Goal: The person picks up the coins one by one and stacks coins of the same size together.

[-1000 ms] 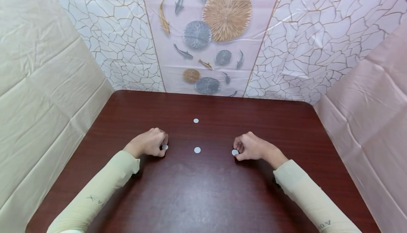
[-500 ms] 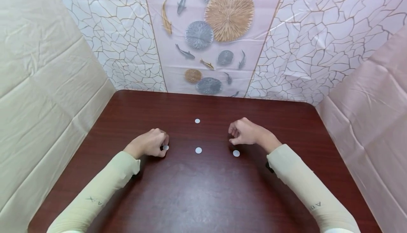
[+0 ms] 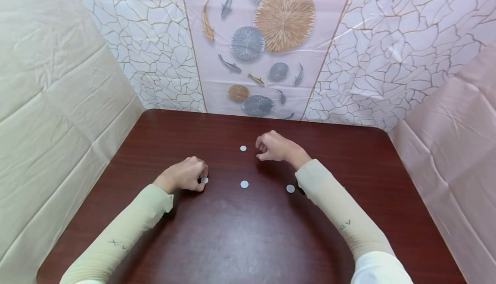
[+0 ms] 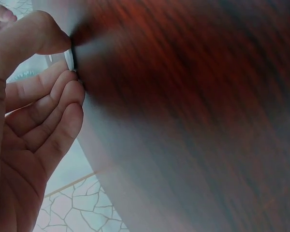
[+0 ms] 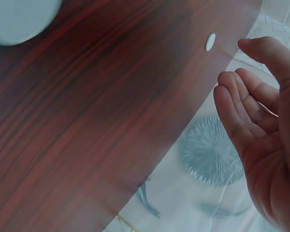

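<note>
At the left of the table, my left hand [image 3: 184, 174] pinches a small flat white disc [image 3: 204, 180] against the wood. In the left wrist view the disc's thin edge [image 4: 69, 59] lies between thumb tip and fingertips. My right hand [image 3: 276, 147] hovers above the far middle of the table, its fingers loosely bent and a gap between thumb and fingers. Just left of it lies the far white disc [image 3: 243, 148]; the right wrist view shows that disc [image 5: 210, 42] beyond the thumb. Two more lie nearer: a middle disc [image 3: 244, 184] and a right disc [image 3: 290, 188] beside the right sleeve.
The dark red wooden table [image 3: 232, 241] has rounded far corners. A patterned sheet [image 3: 248, 81] with fish and round motifs hangs behind it. Plain pale cloth walls, one on the left [image 3: 69, 116] and one on the right [image 3: 457, 146], flank the table.
My right hand has let go of the right disc, lifted, and moved left and away toward the far disc. The left hand stays at its disc. The head view has shifted slightly.
</note>
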Demonstrator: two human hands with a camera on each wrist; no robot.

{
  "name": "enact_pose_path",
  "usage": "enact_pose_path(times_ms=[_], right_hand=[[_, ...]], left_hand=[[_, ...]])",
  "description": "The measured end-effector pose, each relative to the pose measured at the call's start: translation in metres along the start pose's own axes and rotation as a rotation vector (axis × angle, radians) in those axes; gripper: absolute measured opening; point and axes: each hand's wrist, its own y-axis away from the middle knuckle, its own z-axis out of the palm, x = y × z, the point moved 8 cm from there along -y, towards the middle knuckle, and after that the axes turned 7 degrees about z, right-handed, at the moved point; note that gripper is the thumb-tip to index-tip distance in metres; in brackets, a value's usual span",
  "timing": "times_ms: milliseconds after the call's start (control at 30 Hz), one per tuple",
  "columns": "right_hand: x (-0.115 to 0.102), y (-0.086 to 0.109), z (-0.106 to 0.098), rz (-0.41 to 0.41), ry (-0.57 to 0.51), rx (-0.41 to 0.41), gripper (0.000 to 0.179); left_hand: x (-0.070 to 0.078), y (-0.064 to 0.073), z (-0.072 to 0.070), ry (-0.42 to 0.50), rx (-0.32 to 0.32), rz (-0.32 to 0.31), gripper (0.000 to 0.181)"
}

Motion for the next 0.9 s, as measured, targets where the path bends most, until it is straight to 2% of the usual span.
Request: enact_pose_path(times_ms=[467, 900], right_hand=[[-0.001, -0.053, 0.017, 0.068, -0.012, -0.036, 0.03], [0.002, -0.067, 0.034, 0.14, 0.002, -0.124, 0.028]], left_hand=[[-0.004, 0.003, -0.003, -0.003, -0.014, -0.029, 0.006], [-0.004, 0.001, 0.001, 0.021, -0.011, -0.027, 0.007]])
